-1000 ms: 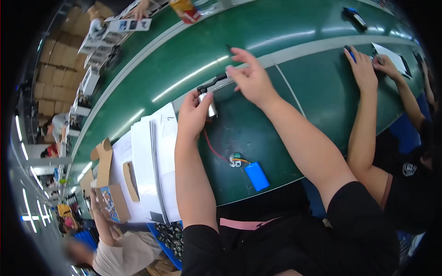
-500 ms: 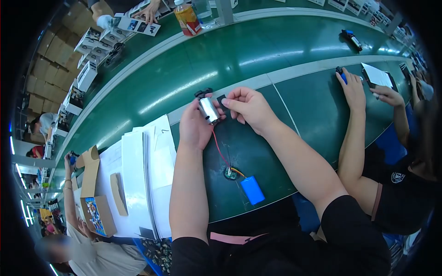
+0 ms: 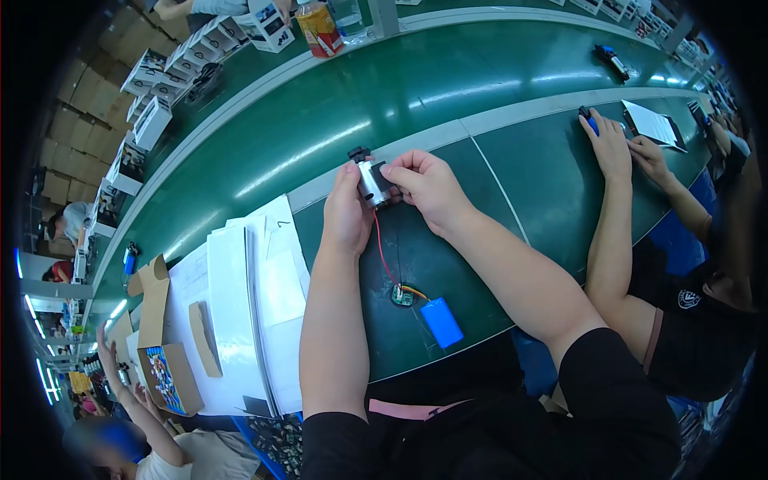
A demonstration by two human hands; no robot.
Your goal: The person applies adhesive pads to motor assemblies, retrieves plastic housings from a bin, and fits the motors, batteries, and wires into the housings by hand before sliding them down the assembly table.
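My left hand (image 3: 345,212) is wrapped round a silver motor (image 3: 368,189) with a black fitting on its upper end. Between the thumb and fingers of my right hand (image 3: 433,189) is a small flat black piece (image 3: 381,172), which lies against the motor's side. A red wire (image 3: 379,246) runs down from the motor to a small round circuit board (image 3: 402,296) on the table. Short coloured wires link that board to a blue battery pack (image 3: 442,322) lying beside it.
Papers and a white folder (image 3: 232,312) lie to my left, beside a cardboard box (image 3: 172,376) of small parts. A co-worker's hands (image 3: 612,148) are at the right, near a clipboard (image 3: 654,126). Across the green bench (image 3: 448,84) stand a drink bottle (image 3: 318,30) and white boxes (image 3: 152,124).
The black piece has come from beside the motor to lie against it. My left hand has shifted slightly right with the motor. A co-worker at left has let go of a blue item.
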